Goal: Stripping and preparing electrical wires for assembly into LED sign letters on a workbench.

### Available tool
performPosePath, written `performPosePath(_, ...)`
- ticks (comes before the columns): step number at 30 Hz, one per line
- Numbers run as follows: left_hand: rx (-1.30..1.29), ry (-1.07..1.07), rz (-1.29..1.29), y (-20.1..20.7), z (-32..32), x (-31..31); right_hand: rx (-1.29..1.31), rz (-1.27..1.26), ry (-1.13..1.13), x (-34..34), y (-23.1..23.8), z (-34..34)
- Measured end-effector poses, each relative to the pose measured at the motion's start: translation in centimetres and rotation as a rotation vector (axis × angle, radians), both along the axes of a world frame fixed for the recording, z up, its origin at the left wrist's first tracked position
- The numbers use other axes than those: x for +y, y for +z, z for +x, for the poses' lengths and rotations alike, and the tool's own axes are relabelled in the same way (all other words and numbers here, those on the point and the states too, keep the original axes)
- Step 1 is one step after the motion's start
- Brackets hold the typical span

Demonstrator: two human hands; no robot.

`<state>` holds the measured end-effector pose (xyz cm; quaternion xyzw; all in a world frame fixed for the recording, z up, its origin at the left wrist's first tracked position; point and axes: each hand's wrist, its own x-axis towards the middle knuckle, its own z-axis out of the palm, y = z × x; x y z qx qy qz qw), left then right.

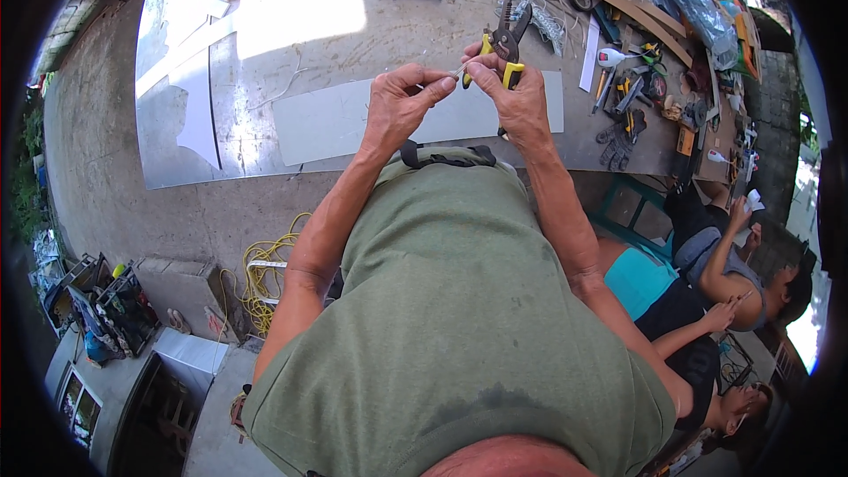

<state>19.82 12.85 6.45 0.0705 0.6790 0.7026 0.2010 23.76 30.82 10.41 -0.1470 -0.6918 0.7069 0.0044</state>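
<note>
Fingertips (439,81) of left hand (397,110) pinched shut on thin wire (456,72) above worktable (291,26). Right hand (517,97) closed round one yellow-handled pliers (502,44), thumb and forefinger on same wire. One pale sheet (336,119) beneath both hands. One dark glove (620,141) at right among scattered tools. Yellow cord (265,278) coiled on floor. Crate (115,309) at lower left, contents unclear. Two seated people at right.
</note>
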Motion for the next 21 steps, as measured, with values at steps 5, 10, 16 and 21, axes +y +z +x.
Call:
performPosePath(5,0.107,0.023,-0.096,0.1,0.1,0.2,0.038,0.035,0.003,0.2,-0.7,0.1)
performPosePath(10,0.194,0.038,-0.112,0.5,0.4,0.4,0.056,0.029,-0.01,0.3,-1.1,0.2)
performPosePath(16,0.218,-0.084,-0.151,1.4,0.4,0.3,0.129,0.114,0.005,0.5,-1.3,0.1)
performPosePath(21,0.262,-0.06,-0.223,1.5,0.2,0.2,0.131,0.141,0.059,0.6,-0.9,0.1)
